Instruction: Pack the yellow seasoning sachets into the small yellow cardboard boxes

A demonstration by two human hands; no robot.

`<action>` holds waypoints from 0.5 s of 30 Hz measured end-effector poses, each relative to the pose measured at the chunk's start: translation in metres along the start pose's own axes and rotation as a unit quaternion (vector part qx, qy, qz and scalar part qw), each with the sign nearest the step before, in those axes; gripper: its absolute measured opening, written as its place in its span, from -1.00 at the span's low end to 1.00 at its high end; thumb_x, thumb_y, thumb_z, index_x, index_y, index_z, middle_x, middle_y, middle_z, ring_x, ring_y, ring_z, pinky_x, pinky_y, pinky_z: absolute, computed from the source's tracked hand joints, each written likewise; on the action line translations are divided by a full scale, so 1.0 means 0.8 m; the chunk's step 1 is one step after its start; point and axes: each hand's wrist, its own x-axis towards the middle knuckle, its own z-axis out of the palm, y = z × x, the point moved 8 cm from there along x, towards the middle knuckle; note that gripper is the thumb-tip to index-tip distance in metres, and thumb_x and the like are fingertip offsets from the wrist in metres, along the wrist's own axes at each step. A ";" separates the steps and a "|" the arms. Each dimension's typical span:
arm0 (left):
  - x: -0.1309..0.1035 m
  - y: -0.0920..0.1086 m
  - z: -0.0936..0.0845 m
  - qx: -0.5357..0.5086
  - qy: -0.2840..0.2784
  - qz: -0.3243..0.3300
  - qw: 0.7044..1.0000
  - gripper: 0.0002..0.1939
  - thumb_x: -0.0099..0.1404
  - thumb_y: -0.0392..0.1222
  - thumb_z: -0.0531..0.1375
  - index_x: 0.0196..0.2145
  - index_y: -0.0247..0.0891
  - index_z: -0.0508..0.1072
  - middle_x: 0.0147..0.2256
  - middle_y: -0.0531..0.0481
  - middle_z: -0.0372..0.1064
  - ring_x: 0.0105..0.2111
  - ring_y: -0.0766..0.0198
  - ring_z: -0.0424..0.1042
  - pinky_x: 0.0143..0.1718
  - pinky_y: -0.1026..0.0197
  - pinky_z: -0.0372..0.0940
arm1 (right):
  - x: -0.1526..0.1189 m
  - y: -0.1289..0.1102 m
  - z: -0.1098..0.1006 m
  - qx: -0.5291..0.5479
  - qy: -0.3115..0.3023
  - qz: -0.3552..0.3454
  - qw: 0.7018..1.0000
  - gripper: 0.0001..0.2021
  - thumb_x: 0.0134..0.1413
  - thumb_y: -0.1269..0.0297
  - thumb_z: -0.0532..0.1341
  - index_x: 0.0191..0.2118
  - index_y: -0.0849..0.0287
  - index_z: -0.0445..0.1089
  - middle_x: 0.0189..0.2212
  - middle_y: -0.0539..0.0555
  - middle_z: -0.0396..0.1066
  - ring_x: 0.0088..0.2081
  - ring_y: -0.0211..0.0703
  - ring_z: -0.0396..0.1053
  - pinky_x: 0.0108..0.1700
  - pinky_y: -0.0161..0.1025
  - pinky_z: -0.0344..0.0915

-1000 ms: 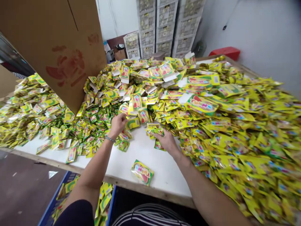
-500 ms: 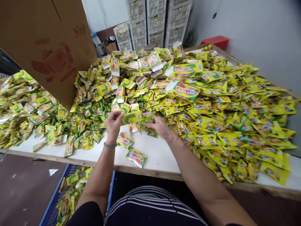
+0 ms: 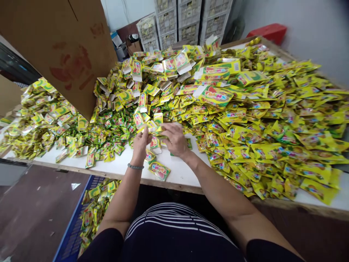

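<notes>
My left hand (image 3: 141,143) and my right hand (image 3: 174,139) meet over the white table (image 3: 177,173), both closed on a small yellow flat carton (image 3: 153,127) held between them. The right hand also seems to press small green sachets against it; how many is hidden by the fingers. A filled yellow packet (image 3: 159,170) lies on the bare tabletop just below my hands. Small green sachets (image 3: 117,133) are heaped to the left. Flat yellow cartons (image 3: 152,80) pile up behind, and large yellow pouches (image 3: 272,120) cover the right side.
A big brown cardboard box (image 3: 62,47) leans over the table's left rear. A blue crate (image 3: 81,222) with finished packets sits on the floor at my left. White stacked crates (image 3: 191,18) and a red bin (image 3: 269,32) stand by the back wall.
My left hand lifted a yellow carton from the pile and my right hand brought green sachets over. The two hands have come together at the carton. The camera tilted down slightly.
</notes>
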 end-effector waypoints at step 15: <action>-0.059 -0.017 -0.009 -0.043 -0.161 -0.025 0.986 -0.55 0.07 0.03 0.42 -0.17 -0.34 0.56 -0.29 -0.07 0.59 -0.35 0.26 0.51 -0.28 0.25 0.35 | 0.000 0.059 0.000 0.217 -0.011 0.264 0.940 -0.64 -0.01 -0.07 0.35 -0.45 0.12 0.33 -0.54 -0.04 0.37 -0.42 -0.16 0.31 -0.31 -0.21 0.27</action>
